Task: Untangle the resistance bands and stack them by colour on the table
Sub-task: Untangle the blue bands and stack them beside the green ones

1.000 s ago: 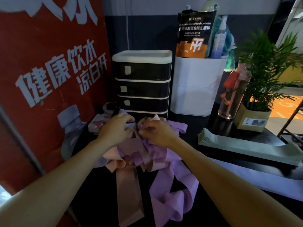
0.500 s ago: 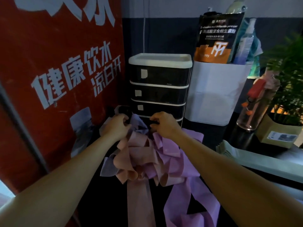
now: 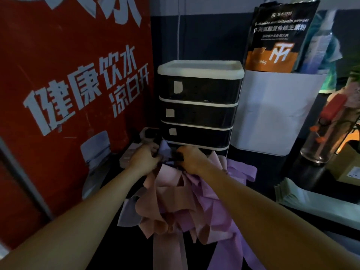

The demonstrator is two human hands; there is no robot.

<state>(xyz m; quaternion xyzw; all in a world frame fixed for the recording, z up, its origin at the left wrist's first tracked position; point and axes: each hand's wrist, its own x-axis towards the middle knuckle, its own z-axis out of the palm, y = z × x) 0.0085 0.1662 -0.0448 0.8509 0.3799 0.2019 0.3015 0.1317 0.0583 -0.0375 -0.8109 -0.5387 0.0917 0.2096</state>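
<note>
Two hands (image 3: pixel 144 159) (image 3: pixel 191 160), one tangled bundle (image 3: pixel 175 201)

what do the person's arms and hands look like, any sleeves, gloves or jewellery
Both forearms are bare as far as the picture shows, with no sleeves in view. The left hand and right hand wear no gloves. No watch, bracelet or ring shows, though the light is dim.

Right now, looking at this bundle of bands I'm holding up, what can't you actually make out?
All in the head view:
- Fingertips of the left hand and right hand: curled into the tangled bands, out of sight.
- How many bands there are, and how they knot: folds overlap, light is dim.
- The bands' lower ends: cut off by the bottom edge.
- The pale green stack: cut off by the right edge.
- Drawer unit contents: fronts too dark.
</note>
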